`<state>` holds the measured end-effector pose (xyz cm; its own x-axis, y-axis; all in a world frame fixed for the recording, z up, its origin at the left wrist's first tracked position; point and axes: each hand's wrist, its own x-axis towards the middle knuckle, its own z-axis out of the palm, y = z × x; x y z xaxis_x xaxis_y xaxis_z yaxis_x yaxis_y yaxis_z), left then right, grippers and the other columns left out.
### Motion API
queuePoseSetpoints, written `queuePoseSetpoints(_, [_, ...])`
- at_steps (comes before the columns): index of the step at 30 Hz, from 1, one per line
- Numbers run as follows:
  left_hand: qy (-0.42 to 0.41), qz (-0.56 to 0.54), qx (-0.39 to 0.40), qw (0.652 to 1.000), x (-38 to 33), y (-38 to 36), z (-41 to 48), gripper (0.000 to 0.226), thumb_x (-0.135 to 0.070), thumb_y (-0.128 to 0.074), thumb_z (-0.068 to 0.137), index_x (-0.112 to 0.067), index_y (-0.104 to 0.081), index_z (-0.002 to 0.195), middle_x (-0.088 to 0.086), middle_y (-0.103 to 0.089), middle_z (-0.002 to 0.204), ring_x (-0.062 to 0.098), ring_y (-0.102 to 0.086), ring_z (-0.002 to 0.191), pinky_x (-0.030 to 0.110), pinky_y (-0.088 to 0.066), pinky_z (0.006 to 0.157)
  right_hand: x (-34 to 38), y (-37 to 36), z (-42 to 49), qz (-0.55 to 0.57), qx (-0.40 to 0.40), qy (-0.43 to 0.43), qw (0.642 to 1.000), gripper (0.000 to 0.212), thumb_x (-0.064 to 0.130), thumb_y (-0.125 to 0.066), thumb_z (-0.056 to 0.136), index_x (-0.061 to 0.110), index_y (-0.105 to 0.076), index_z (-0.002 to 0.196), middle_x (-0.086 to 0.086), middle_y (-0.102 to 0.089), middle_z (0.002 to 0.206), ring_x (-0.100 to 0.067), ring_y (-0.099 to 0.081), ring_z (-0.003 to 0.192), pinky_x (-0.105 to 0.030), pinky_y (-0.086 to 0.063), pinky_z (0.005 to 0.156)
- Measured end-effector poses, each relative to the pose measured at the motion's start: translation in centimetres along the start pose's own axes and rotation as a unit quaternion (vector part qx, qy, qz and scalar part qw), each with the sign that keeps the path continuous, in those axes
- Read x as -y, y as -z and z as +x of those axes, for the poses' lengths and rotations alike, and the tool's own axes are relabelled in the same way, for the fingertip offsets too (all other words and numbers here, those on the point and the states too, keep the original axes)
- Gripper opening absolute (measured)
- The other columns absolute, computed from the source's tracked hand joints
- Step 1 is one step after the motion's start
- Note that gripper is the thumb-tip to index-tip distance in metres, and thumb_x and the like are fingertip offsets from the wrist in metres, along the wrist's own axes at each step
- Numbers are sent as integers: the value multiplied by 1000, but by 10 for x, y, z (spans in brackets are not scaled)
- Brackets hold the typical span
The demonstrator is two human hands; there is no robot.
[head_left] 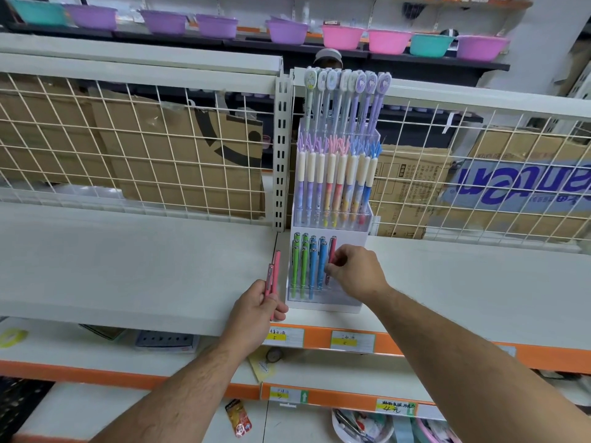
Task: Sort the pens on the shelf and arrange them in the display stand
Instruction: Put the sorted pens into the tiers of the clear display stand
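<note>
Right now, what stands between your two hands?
Head view: green pens and blue pens, upright in the display stand, between left hand and right hand.

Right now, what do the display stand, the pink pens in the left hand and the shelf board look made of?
Display stand: seemingly clear glossy acrylic fronts on a white plastic body; pens show through.
Pink pens in the left hand: likely matte plastic barrels, clips look metallic.
Shelf board: probably painted sheet metal, smooth off-white, thin folded edge; unconfirmed.
</note>
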<state>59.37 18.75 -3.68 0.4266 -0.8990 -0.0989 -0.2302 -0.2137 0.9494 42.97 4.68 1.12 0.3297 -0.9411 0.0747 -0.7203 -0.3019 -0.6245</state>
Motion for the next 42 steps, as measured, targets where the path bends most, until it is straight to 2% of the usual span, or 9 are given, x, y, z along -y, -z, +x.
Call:
queuePoseSetpoints(7, [-3,-4,9,1000,-1,-1,-3,14,-20,-45,104,-20,-58,98,-2,-73,88,17,-71,82,32,-56,79,-7,1,-12,23,-42,2,999,21,29,-76,87,21,-63,101,6,-65,87,-10,-61,77,-27,-55,72])
queuePoseSetpoints(13, [-22,-26,1,999,-3,-5,-10,15,-19,-47,104,-20,-59,96,-2,-73,85,17,-70,81,30,-57,78,-2,-1,-35,57,-66,17,996,17,25,-74,86,17,-61,78,4,-63,71,-12,-58,65,-24,-48,59])
queuePoseSetpoints(16, [-33,-29,10,999,-3,-12,-18,15,-15,-48,103,-18,-61,95,-1,-73,84,16,-70,79,27,-55,75,11,-6,-49,133,9,53,990,21,23,-81,81,15,-63,72,5,-62,65,-4,-52,56,-19,-45,57])
queuePoseSetpoints(19, [-40,-34,27,998,-4,-20,-24,15,-11,-51,101,-19,-63,97,2,-74,85,19,-71,79,26,-56,73,22,-13,-57,203,81,85,972,21,22,-85,78,12,-68,82,0,-66,70,-8,-57,62,-30,-52,64])
queuePoseSetpoints(24, [-55,-43,48,996,-11,-25,-26,17,-10,-53,101,-21,-66,100,0,-75,88,17,-71,80,18,-53,69,31,-7,-62,278,83,61,955,16,7,-77,85,-4,-68,90,-6,-66,69,-14,-62,60,-24,-49,52])
queuePoseSetpoints(26, [-56,-53,47,996,-12,-25,-24,18,-10,-51,102,-21,-66,102,0,-75,89,17,-72,81,21,-55,72,32,-4,-65,320,84,38,943,16,3,-75,86,-7,-65,93,-9,-66,68,-17,-64,60,-26,-48,48])
queuePoseSetpoints(30, [-58,-69,49,995,-14,-28,-22,18,-10,-51,102,-21,-65,101,0,-75,89,19,-73,81,31,-59,79,33,0,-68,371,76,-1,926,15,1,-74,87,-5,-61,90,-15,-68,68,-18,-65,57,-25,-47,47])
queuePoseSetpoints(34, [-66,-79,51,993,-17,-28,-20,18,-14,-49,103,-20,-66,100,1,-74,90,20,-72,83,26,-57,75,33,9,-65,376,63,-12,924,9,2,-72,88,-3,-65,85,-14,-66,67,-20,-63,59,-27,-46,47])
queuePoseSetpoints(42, [-24,-98,48,994,-11,-13,-5,20,-9,-48,102,-12,-68,100,11,-66,84,17,-59,76,28,-50,72,27,55,-33,306,-57,0,950,10,6,-72,90,9,-64,85,-10,-70,76,-16,-69,67,-29,-52,52])
